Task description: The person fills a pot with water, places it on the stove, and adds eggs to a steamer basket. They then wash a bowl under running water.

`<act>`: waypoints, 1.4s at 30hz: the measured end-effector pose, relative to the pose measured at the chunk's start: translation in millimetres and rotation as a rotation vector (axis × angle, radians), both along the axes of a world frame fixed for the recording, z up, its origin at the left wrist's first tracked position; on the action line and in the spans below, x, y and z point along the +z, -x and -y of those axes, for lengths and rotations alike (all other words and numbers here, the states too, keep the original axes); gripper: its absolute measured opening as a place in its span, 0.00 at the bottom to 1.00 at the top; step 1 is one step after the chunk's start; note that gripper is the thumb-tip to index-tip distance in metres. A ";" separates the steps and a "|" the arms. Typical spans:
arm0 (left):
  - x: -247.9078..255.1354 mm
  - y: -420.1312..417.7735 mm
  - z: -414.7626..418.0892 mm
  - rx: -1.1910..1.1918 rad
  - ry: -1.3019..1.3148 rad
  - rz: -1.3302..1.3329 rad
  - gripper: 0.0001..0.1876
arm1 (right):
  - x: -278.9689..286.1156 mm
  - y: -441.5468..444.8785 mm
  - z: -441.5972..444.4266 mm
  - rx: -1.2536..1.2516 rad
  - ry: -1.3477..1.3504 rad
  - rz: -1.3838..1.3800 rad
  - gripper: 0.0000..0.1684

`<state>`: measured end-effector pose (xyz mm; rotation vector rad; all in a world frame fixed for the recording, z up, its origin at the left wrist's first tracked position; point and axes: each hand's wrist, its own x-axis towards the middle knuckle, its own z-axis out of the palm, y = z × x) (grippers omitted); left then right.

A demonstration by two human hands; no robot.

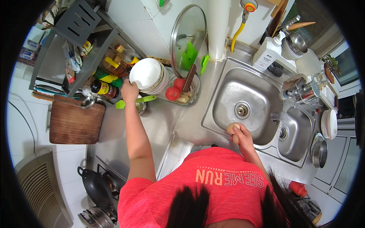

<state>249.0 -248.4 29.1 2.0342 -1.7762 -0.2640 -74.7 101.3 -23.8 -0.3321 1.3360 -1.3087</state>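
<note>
My left hand (130, 90) is at the near left rim of the top white bowl (145, 74), its fingers closed over the edge. That bowl tops a stack of several bowls on the steel counter. In my right hand (244, 137) are two brown eggs, one upper egg (232, 128) and one lower egg (235, 139) partly hidden by fingers. This hand is above the near edge of the large sink basin (228, 94). Right of the bowls, a glass dish (196, 92) holds two tomatoes (172, 93), pale cut stalks and a brown-handled utensil (189, 78).
A green-handled utensil (146, 99) lies across a small metal bowl (141, 107) beside my left forearm. A glass lid (186, 37) leans at the wall. Sauce bottles (105, 88) and a wooden cutting board (77, 121) stand left. A black wok (95, 186) sits at the stove.
</note>
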 end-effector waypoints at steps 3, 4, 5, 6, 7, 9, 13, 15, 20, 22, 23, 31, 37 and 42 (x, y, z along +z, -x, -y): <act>-8.3 -5.9 3.5 -0.004 0.028 -0.017 0.17 | 2.3 0.1 -1.2 -0.005 -0.010 0.013 0.20; -10.0 -8.1 5.7 -0.006 0.038 -0.025 0.17 | 3.2 0.0 -1.7 -0.009 -0.015 0.017 0.20; -10.1 -14.3 5.8 -0.017 0.043 0.003 0.18 | 2.9 -1.3 -1.6 0.004 -0.016 0.022 0.20; -10.6 -12.1 6.4 -0.049 0.049 0.023 0.18 | 1.4 -0.3 -2.0 -0.005 -0.017 0.019 0.20; -9.7 -11.0 3.9 -0.079 0.055 0.041 0.19 | 1.4 1.2 -3.1 -0.012 -0.019 0.014 0.20; -3.4 -10.5 -6.4 0.003 0.165 0.021 0.19 | 0.5 1.3 -1.4 -0.002 -0.010 -0.002 0.20; 36.9 34.3 -65.7 0.042 0.410 -0.306 0.15 | 6.5 3.4 5.4 -0.016 0.014 -0.052 0.20; 20.6 48.3 -87.2 -0.166 0.393 -0.726 0.14 | 12.1 2.4 11.7 -0.012 0.064 -0.061 0.21; 7.7 139.7 -193.1 -0.373 -0.519 -1.275 0.23 | 27.8 -9.8 32.7 0.045 0.235 -0.310 0.21; -2.0 155.3 -211.6 -0.364 -0.849 -1.429 0.27 | 41.2 -14.8 38.1 0.082 0.308 -0.485 0.22; -3.4 160.7 -217.2 -0.363 -0.975 -1.473 0.28 | 50.2 -16.3 39.0 0.110 0.324 -0.579 0.23; -1.4 177.2 -225.0 -0.238 -1.495 -1.912 0.31 | 52.2 -20.4 39.7 0.206 0.328 -0.859 0.29; -16.0 181.3 -231.2 -0.129 -1.509 -2.016 0.28 | 39.9 -16.8 35.8 0.226 0.417 -1.002 0.31; -19.5 183.3 -231.8 -0.102 -1.553 -2.027 0.24 | 47.1 -8.8 32.7 0.200 0.468 -1.081 0.32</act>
